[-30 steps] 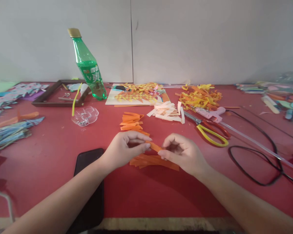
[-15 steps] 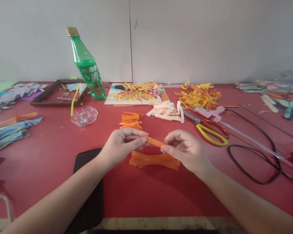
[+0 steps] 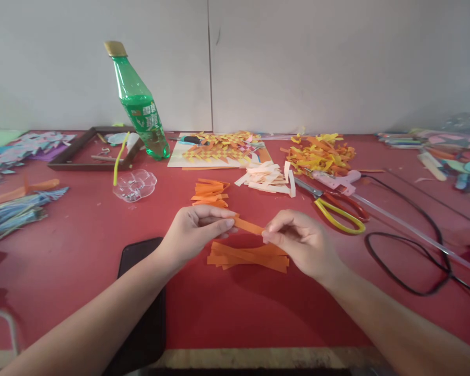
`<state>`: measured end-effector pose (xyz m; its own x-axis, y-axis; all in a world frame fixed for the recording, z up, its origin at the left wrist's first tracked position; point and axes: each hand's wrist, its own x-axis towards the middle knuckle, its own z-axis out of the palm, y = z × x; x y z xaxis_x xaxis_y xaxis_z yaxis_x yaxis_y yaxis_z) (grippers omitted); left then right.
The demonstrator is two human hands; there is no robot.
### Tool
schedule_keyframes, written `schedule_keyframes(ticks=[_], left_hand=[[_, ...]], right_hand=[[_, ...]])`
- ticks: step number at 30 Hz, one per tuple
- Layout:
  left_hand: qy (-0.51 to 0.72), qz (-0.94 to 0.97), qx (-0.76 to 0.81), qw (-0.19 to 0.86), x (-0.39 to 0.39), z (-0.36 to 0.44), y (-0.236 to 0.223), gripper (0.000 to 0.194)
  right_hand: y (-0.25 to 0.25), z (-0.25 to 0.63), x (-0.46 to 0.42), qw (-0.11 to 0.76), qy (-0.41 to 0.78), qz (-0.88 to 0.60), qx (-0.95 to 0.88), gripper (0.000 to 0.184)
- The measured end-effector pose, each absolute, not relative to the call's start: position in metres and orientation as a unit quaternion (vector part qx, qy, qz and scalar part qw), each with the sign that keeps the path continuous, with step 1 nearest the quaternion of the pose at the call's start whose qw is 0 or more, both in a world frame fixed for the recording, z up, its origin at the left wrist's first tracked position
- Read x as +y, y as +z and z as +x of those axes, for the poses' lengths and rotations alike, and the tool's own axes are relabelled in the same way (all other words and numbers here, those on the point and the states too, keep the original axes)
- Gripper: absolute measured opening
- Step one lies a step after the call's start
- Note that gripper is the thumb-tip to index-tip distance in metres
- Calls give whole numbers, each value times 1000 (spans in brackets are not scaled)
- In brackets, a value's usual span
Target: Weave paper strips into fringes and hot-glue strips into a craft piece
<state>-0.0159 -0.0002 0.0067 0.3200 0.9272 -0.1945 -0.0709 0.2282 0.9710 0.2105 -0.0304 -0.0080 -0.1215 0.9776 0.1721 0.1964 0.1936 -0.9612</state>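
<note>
Hands: two, bare; left hand [image 3: 198, 232] and right hand [image 3: 301, 243] face each other above the table, each pinching with thumb and fingers.
Orange strip [image 3: 249, 226]: one, narrow, held off the table; left end in the left hand's pinch, right end at the right hand's fingertips, middle bare and slanting down to the right. Both tips partly hidden by fingers.
Strip risks, as judged: could crease or tear if the two pinches pull or twist unevenly; could slip out if either grip slackens, then mix with the loose strips below.
Strip position: directly between the hands, touching both.
Flat orange strips [image 3: 247, 256]: loose bundle, lying just on the wearer's side of the held strip, crossed over one another; whether the right hand touches them, cannot tell.
Folded orange strips [image 3: 209, 193]: stacked heap, just beyond the left hand.
Phone [image 3: 149, 334]: black, lying partly under the view of the left forearm.
Pale strips [image 3: 268, 177]: loose pile, beyond the hands.
Scissors [image 3: 321, 200]: one pair, red and yellow handles, beyond the right hand.
Glue gun [image 3: 337, 181]: pink, beside the scissors; black cord trailing right.
Yellow-and-orange pieces [image 3: 321, 155]: heaped behind the glue gun.
Clear dish [image 3: 135, 186]: scalloped, left of the folded heap.
Bottle [image 3: 144, 112]: green, gold cap, at back left, beside a dark frame [image 3: 86, 168].
Table [image 3: 258, 318]: red top.
</note>
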Motion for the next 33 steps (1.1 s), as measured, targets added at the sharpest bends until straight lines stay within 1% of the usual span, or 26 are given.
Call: schedule_keyframes(ticks=[2, 4, 6, 9, 10, 12, 14, 16, 18, 19, 21, 23, 26, 29, 32, 33], left_hand=[[385, 505, 444, 633, 0, -16, 7, 23], [386, 535, 468, 587, 0, -18, 6, 23], [394, 588, 513, 485, 2, -22, 4, 20], [383, 682, 565, 264, 7, -28, -1, 16], [370, 705, 572, 199, 8, -30, -3, 19], [345, 736, 573, 99, 11, -32, -7, 34], [341, 755, 559, 31, 12, -31, -10, 50], [350, 767, 537, -5, 10, -29, -9, 53], [361, 780, 512, -4, 7, -27, -5, 45], [363, 791, 492, 12, 6, -26, -3, 40], [362, 817, 444, 70, 2, -24, 2, 30], [346, 839, 392, 148, -1, -23, 4, 23], [317, 848, 347, 246, -3, -21, 4, 24], [308, 834, 352, 292, -4, -20, 2, 17], [300, 803, 388, 338, -3, -19, 5, 11], [298, 791, 401, 355, -3, -19, 6, 11]], right_hand=[[-9, 212, -31, 448, 396, -493, -632, 17], [-11, 213, -31, 424, 345, -515, -660, 17], [-12, 213, -31, 379, 284, -506, -721, 18], [-12, 214, -31, 282, 227, -457, -812, 20], [-12, 214, -31, 253, 222, -449, -828, 21], [-12, 213, -31, 210, 225, -446, -840, 21], [-12, 213, -31, 194, 236, -451, -838, 17], [-13, 213, -31, 193, 245, -455, -834, 12], [-13, 214, -30, 201, 251, -455, -830, 11], [-13, 214, -29, 207, 253, -452, -830, 11], [-13, 215, -28, 218, 251, -444, -832, 13], [-12, 215, -28, 227, 245, -434, -837, 15], [-9, 215, -28, 240, 238, -430, -837, 20], [-7, 214, -29, 263, 252, -433, -825, 24], [-7, 216, -31, 305, 286, -443, -793, 15], [-7, 217, -32, 322, 304, -444, -779, 15]])
